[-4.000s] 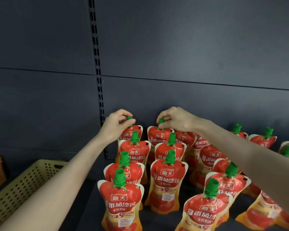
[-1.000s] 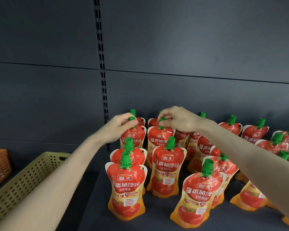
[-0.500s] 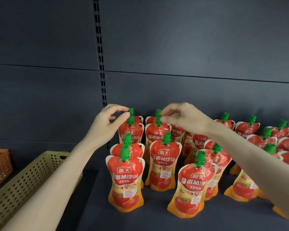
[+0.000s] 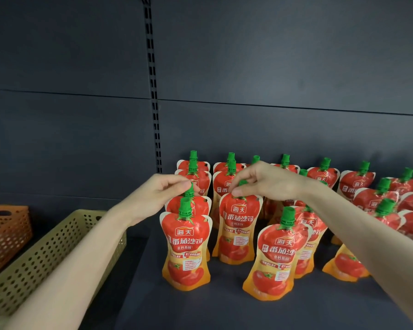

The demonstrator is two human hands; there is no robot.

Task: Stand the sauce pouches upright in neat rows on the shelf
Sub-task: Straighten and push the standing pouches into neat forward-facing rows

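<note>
Fingers (image 4: pixel 177 185) of the left hand (image 4: pixel 156 195) pinch the green cap (image 4: pixel 189 191) of the second pouch (image 4: pixel 199 204) in the left row; the right hand (image 4: pixel 270 182) pinches the cap of the neighbouring pouch (image 4: pixel 239 225). Both stand upright on the dark shelf (image 4: pixel 224 310) among other pouches (image 4: pixel 274 253).

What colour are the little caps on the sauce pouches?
The caps are green, clearest in the head view.
</note>
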